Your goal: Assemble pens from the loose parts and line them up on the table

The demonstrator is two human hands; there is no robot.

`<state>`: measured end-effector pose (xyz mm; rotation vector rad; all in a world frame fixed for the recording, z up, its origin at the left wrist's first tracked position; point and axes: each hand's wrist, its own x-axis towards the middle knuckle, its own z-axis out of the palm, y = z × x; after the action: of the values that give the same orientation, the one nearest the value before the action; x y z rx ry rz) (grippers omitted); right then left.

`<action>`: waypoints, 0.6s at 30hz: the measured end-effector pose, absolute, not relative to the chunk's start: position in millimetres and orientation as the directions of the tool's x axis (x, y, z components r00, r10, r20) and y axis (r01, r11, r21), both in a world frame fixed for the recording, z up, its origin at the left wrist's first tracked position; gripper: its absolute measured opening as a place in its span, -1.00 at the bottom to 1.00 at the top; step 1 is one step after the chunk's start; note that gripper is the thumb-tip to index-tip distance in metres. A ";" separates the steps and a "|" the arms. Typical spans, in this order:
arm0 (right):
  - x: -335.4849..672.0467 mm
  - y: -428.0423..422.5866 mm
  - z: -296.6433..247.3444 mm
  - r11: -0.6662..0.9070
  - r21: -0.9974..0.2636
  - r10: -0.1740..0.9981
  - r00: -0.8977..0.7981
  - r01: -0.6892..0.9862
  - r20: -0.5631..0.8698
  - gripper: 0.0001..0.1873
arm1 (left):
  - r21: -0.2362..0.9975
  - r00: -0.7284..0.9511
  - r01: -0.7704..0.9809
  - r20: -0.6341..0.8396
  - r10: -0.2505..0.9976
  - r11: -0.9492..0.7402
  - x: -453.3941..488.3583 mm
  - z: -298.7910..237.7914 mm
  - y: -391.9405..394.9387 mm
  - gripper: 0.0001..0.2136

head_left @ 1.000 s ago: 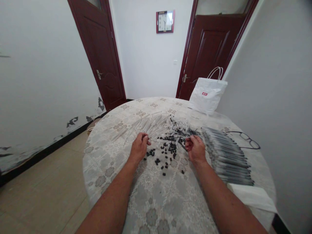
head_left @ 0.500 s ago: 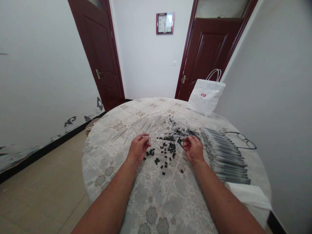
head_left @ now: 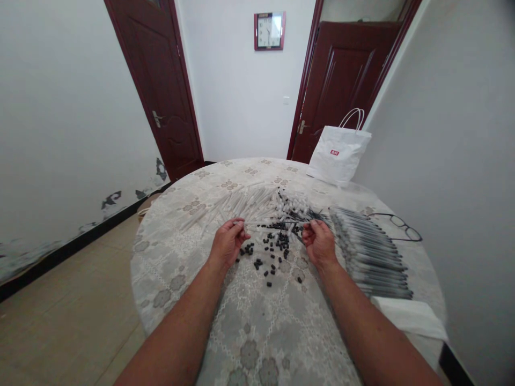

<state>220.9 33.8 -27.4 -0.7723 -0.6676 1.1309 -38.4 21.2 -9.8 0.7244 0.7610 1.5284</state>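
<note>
Fingers [head_left: 240, 231] of the left hand [head_left: 227, 244] and right hand [head_left: 321, 244] are pinching, seemingly, opposite ends of a thin clear plastic tube [head_left: 273, 222]. They are working just above small black plastic caps [head_left: 269, 256] scattered on the lace-covered round bench [head_left: 257, 327]. Fitting such small parts likely calls for steady alignment.

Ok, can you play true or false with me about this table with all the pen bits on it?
1. The little black caps lie scattered between the two hands. True.
2. A pair of glasses lies near the right edge of the table. True.
3. The white paper bag sits on the floor. False: it stands on the far side of the table.
4. The left hand lies flat and empty. False: its fingers pinch a thin tube.
5. Many pens lie side by side in a row, to the right of the right hand. True.
6. The clock on the wall is round and blue. False: it is square with a red frame.
</note>
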 end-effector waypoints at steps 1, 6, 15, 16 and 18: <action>220.0 33.6 -27.2 0.230 -0.815 0.954 0.289 -0.532 0.081 -0.64 | 0.808 -0.084 -0.586 0.021 0.996 -0.066 -38.2 -9.9 21.1 -0.74; 214.9 31.7 -25.4 0.233 -0.811 0.956 0.277 -0.537 0.091 -0.66 | 0.809 -0.087 -0.584 0.015 0.996 -0.063 -37.4 -9.7 20.9 -0.74; 212.6 29.1 -21.4 0.250 -0.818 0.958 0.258 -0.518 0.129 -0.69 | 0.827 -0.088 -0.556 0.036 0.995 -0.079 -36.7 -13.3 22.1 -0.75; 213.2 29.1 -20.6 0.257 -0.816 0.955 0.265 -0.518 0.132 -0.69 | 0.827 -0.094 -0.557 0.035 0.995 -0.082 -37.1 -13.3 22.4 -0.75; 214.8 29.6 -19.4 0.265 -0.812 0.951 0.280 -0.519 0.132 -0.69 | 0.824 -0.108 -0.560 0.030 0.994 -0.086 -37.7 -12.2 22.6 -0.74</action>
<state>214.8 29.6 -19.4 -0.7367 -0.7118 1.1146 -37.7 22.6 -12.2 0.7483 0.7883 1.5469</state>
